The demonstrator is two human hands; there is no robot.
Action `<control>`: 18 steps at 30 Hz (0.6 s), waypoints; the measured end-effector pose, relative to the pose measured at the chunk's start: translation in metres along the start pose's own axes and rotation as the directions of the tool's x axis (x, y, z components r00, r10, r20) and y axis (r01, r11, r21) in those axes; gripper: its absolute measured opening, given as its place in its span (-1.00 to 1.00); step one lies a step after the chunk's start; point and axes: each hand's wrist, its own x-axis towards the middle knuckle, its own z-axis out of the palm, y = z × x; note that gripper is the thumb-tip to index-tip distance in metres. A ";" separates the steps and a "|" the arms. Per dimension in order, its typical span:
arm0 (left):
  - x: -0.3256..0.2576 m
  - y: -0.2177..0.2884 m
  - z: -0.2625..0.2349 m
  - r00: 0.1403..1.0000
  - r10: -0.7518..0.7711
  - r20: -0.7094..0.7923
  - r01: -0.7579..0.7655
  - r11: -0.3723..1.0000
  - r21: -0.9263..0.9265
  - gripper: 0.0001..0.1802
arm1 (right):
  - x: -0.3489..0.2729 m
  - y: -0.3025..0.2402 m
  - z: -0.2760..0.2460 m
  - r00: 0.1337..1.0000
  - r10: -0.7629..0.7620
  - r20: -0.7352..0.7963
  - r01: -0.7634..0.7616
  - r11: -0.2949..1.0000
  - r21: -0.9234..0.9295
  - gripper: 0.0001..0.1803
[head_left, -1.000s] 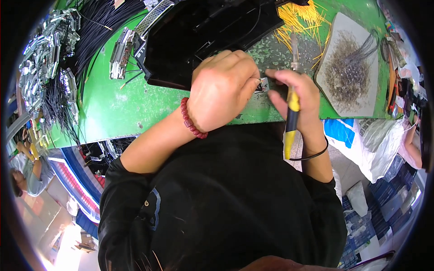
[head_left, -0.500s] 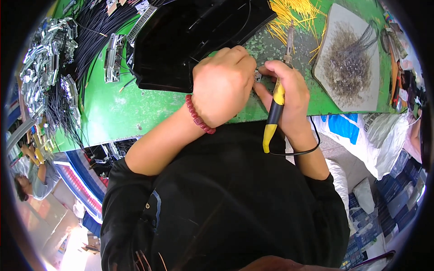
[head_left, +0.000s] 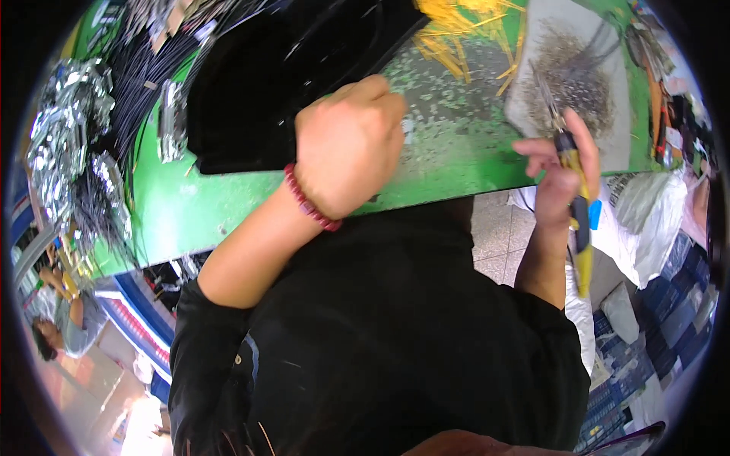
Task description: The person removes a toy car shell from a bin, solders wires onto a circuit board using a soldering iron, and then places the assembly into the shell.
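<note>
In my right hand (head_left: pixel 561 178) is a yellow and black soldering iron (head_left: pixel 579 220), its metal tip pointing away from me over the grey pad (head_left: pixel 525 114). Dark wire and scattered solder bits lie on that pad. My left hand (head_left: pixel 350 144), with a dark red bead bracelet at the wrist, is closed, knuckles up, at the near right edge of a large glossy black plastic panel (head_left: pixel 243 106). Its fingertips are hidden beneath the hand. A small pale piece (head_left: pixel 408 129) shows just beside them; I cannot tell whether it is held.
Yellow wires (head_left: pixel 464 30) lie at the far side of the green table (head_left: pixel 175 220). Bundles of black wire (head_left: pixel 144 68) and a heap of shiny clear parts (head_left: pixel 61 144) fill the left. Hand tools (head_left: pixel 661 114) line the right edge. Another person (head_left: pixel 65 327) sits at far left.
My right hand has moved right with the soldering iron, away from my left hand and toward the grey pad. The head view has shifted slightly; my left hand stays by the black panel.
</note>
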 end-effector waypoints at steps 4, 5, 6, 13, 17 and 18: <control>-0.001 0.001 -0.005 1.000 -0.024 0.016 0.024 1.000 -0.020 -0.93 | -0.001 0.034 -0.044 0.888 0.079 -0.453 0.059 0.958 0.282 -0.44; -0.001 0.004 -0.005 1.000 -0.023 0.012 0.023 0.999 -0.024 -0.93 | -0.001 0.037 -0.056 0.863 0.151 -0.482 -0.002 0.955 0.297 -0.49; -0.001 0.003 -0.006 0.999 -0.031 0.015 0.031 0.999 -0.021 -0.93 | 0.001 0.038 -0.058 0.858 0.195 -0.476 -0.005 0.928 0.373 -0.64; -0.002 0.005 -0.002 1.000 0.004 -0.010 -0.004 1.000 -0.021 -0.89 | 0.011 0.047 -0.051 0.856 0.128 -0.502 0.007 0.966 0.259 -0.81; 0.000 0.005 -0.001 1.000 0.002 -0.008 -0.002 1.000 -0.009 -0.89 | 0.009 0.049 -0.053 0.896 0.111 -0.430 0.024 0.955 0.296 -0.83; 0.000 0.005 -0.001 1.000 0.000 -0.004 0.000 1.000 -0.006 -0.89 | 0.008 0.046 -0.052 0.908 0.119 -0.401 0.007 0.954 0.300 -0.84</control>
